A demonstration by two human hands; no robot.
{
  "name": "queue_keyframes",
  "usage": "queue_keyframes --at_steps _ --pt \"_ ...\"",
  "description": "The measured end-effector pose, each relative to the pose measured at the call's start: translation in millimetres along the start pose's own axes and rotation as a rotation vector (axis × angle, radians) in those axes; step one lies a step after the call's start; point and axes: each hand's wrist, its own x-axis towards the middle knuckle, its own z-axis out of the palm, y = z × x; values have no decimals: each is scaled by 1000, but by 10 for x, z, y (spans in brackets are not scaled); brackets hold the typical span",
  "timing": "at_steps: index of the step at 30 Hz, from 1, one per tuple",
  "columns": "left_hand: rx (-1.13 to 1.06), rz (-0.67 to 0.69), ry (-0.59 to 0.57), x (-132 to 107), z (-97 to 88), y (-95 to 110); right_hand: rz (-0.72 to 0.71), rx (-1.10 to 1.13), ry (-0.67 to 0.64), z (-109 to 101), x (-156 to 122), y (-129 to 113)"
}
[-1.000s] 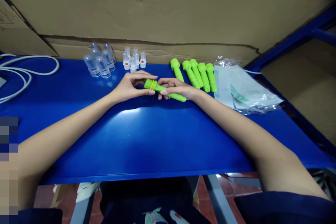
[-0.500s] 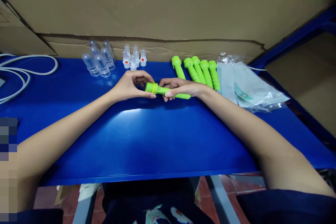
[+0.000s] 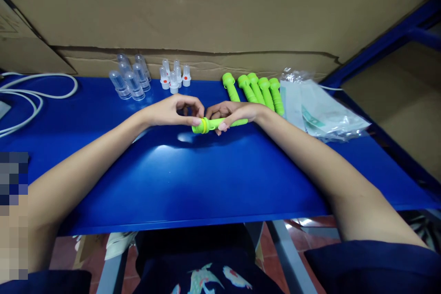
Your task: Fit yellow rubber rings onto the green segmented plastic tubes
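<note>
A lime-green flashlight body (image 3: 214, 123) lies level across the front of my hands, its threaded end with a yellow ring pointing left. My right hand (image 3: 237, 112) is closed around the handle, thumb along the near side. At the threaded end, my left hand (image 3: 179, 110) pinches near the yellow ring (image 3: 205, 125) with thumb and fingertips. The other left fingers are curled, partly hidden behind. Just beyond my right hand lie several more green flashlight bodies (image 3: 255, 87) with wider heads, side by side.
Several clear plastic covers (image 3: 135, 85) stand at the back left of the blue table (image 3: 193, 183). Beside them are several small white bulb holders (image 3: 174, 86) with red dots. Clear plastic bags (image 3: 320, 110) lie at right, a white cable (image 3: 51, 96) at left. Cardboard (image 3: 206, 9) walls the back.
The threaded end of the flashlight body has dipped slightly toward me. My left fingertips have moved in closer around the yellow ring, while my right hand keeps its hold on the handle.
</note>
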Motion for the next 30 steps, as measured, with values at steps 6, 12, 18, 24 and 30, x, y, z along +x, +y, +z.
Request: queue_keyframes --at_steps 6,12,18,24,30 --pt "-17 -6 -186 21 -28 74 46 -118 -25 67 24 -92" --pt "129 31 -267 24 -10 162 44 -199 -27 98 40 -118" --pt "300 94 -152 -1 9 229 11 -137 22 76 33 -76" --pt "311 104 -115 -15 -40 160 29 -110 20 43 22 -46" --pt "260 80 -231 -36 11 120 53 -184 -32 72 29 -98"
